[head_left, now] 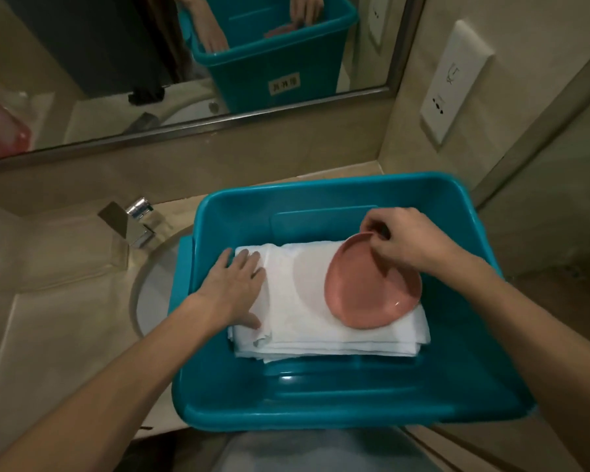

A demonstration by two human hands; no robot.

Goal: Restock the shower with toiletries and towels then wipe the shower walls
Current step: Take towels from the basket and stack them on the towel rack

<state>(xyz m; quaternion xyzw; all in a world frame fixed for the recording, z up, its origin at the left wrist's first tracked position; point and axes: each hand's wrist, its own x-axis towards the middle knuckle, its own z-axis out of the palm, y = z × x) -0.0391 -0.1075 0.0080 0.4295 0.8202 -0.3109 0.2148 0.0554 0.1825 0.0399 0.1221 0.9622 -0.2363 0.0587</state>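
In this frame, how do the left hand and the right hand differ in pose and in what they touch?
The left hand lies flat with straight fingers; the right hand has its fingers curled. The left hand rests on the folded white towels, while the right hand pinches the far rim of the pink dish. Both reach inside the teal bin.

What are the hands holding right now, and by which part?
The right hand pinches the pink dish by its far rim. The left hand holds nothing; it rests flat on the folded white towels.
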